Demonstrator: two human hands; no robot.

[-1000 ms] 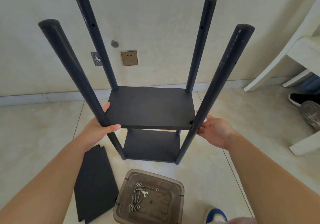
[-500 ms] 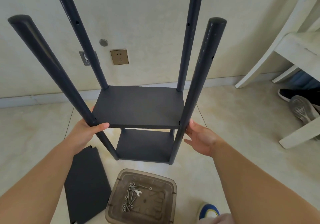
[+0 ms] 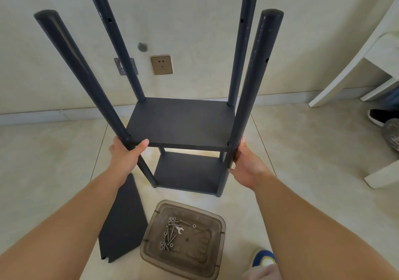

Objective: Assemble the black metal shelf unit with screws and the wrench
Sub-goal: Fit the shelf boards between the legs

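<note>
The black shelf unit [image 3: 181, 124] stands upright on the floor, with two boards fixed between four round posts. My left hand [image 3: 127, 153] grips the near left post at the upper board's corner. My right hand [image 3: 245, 165] wraps the near right post [image 3: 252, 89] just below that board. A loose black shelf board [image 3: 124, 221] lies on the floor at the lower left. In front of the unit, a brown translucent tray [image 3: 216, 251] holds several screws [image 3: 169, 235] and a small wrench [image 3: 178, 230].
A wall with a gold socket [image 3: 161, 64] runs close behind the unit. White furniture legs [image 3: 354, 63] and dark shoes [image 3: 384, 119] stand at the right. My blue shoe [image 3: 264, 258] shows at the bottom edge near the tray.
The shelf unit has shifted a little to the right in view, and its posts stand straighter. My right hand has closed around the near right post. My left hand keeps its grip.
</note>
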